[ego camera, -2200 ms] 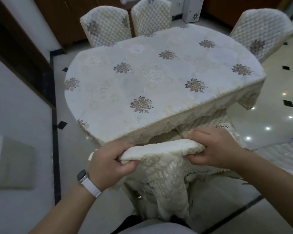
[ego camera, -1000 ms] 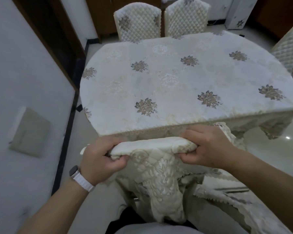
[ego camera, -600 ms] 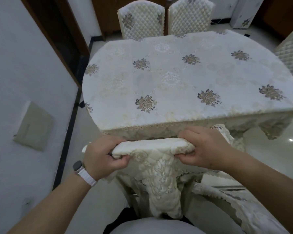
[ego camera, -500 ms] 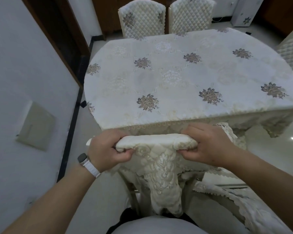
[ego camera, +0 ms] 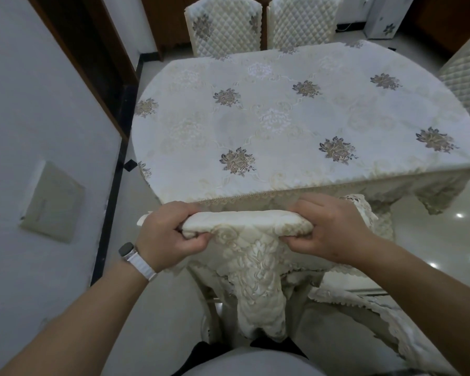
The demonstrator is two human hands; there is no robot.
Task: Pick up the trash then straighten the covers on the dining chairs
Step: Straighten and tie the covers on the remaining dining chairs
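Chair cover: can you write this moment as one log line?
left hand gripping | right hand gripping | cream embroidered quilted chair cover | stage: straightening

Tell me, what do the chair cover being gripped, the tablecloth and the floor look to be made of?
Chair cover: seemingly quilted cream fabric with raised floral embroidery; it bunches softly in the left hand and right hand.
Tablecloth: woven cloth, slightly shiny, with floral motifs and a lace-like trimmed edge.
Floor: probably polished tile or stone; it mirrors ceiling lights.

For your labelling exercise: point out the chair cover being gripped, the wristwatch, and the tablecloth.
chair cover [ego camera: 246, 222]: head view, top edge rolled between both hands.
wristwatch [ego camera: 126, 250]: head view, its face on the left wrist.
tablecloth [ego camera: 277, 131]: head view, bare middle of the top.
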